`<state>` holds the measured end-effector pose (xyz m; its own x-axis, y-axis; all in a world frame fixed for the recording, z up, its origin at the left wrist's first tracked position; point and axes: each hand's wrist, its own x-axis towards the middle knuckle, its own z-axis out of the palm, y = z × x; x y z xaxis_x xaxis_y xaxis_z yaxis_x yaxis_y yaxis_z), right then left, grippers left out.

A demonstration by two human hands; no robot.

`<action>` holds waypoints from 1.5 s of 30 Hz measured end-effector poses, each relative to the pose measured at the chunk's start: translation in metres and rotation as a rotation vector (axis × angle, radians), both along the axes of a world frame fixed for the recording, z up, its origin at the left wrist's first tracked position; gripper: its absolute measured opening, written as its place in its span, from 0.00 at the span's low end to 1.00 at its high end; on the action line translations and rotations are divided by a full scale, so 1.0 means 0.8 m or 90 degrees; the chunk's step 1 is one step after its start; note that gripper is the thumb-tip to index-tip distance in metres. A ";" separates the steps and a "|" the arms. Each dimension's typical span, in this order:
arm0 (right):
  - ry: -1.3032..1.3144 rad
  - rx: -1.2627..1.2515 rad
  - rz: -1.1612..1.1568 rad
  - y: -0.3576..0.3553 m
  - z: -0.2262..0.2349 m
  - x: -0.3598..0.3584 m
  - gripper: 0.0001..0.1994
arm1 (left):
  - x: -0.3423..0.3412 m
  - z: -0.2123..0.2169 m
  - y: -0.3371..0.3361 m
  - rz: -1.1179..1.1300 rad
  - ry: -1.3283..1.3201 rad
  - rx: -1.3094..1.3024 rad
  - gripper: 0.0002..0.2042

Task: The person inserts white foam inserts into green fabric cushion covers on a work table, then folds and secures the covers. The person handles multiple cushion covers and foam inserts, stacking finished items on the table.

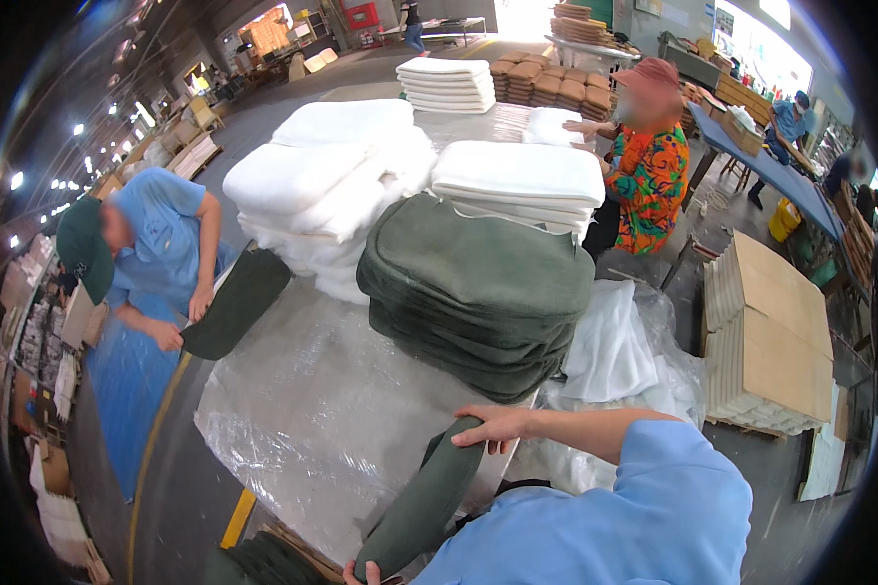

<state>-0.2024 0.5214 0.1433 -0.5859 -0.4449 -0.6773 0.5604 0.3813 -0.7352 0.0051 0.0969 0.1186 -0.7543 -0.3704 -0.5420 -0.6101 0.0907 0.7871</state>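
Right hand [493, 426] clamped over the upper end of a dark green cushion cover [421, 507], fingers [470, 438] curled narrow on its rim; left hand [364, 574] barely showing at the lower edge, fingertips pinching the bottom end, rest hidden. Cover held upright and slightly bowed, just off the near edge of the plastic-wrapped table [312, 409]. Probably soft, light and floppy, with some padded stiffness; best gripped at both ends or along the seam. On the table, beyond: stack of green cushions [478, 292], then white foam pads [332, 185]. Left of the table, co-worker in blue [161, 244] handling another green piece. Right of the table, cardboard-topped pallet stack [771, 331].
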 end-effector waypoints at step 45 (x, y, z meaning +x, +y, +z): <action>0.280 0.560 0.435 -0.129 -0.084 -0.068 0.44 | -0.172 -0.074 0.139 -0.690 -0.087 -0.237 0.38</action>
<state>-0.2566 0.4182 0.0759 -0.6658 -0.2388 -0.7069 -0.1882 0.9705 -0.1507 -0.1326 0.2081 0.0597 -0.7180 0.2813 -0.6366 -0.1480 0.8320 0.5346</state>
